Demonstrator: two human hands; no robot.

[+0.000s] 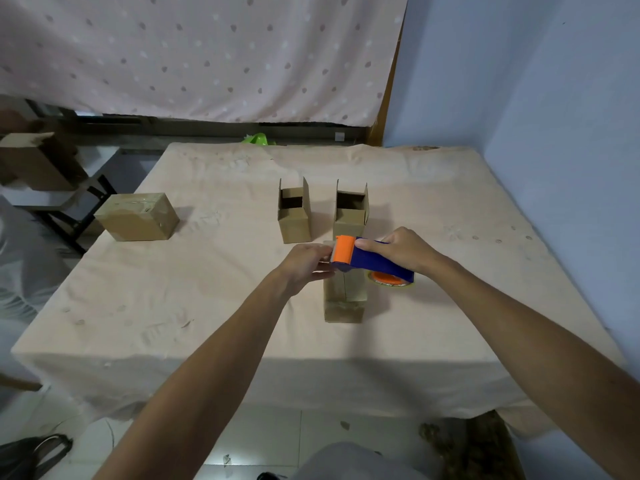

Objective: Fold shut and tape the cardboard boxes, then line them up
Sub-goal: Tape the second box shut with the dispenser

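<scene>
A desk (207, 306) draped in a peach cloth fills the middle of the frame. Behind it, a pale dotted curtain (207, 57) hangs across the upper left, and a blue wall (536, 98) runs down the right side.

At the left edge of the frame, off the desk, a worn carton (34, 164) sits on a dark rack. On the desk's left part lies a sealed box (136, 218) with glossy tape across its top, well apart from the others.

Just above the centre of the frame stand two small boxes side by side, both upright with their top flaps raised: the left open box (294, 223) and the right open box (349, 223).

Just below them, at the centre, stands the closed box (344, 299). Its flaps are folded down and the seam between them points toward the camera.

A blue and orange tape dispenser (375, 259) is held over the far end of this box, its orange head pointing left.

The right hand (410, 252) grips the dispenser's blue body from above, with the thumb lying along its side.

The left hand (304, 266) reaches in from the left, its fingertips at the orange head. It is too blurred to tell whether they pinch tape.

A bit of bright green (258, 138) shows past the desk's far edge.
</scene>
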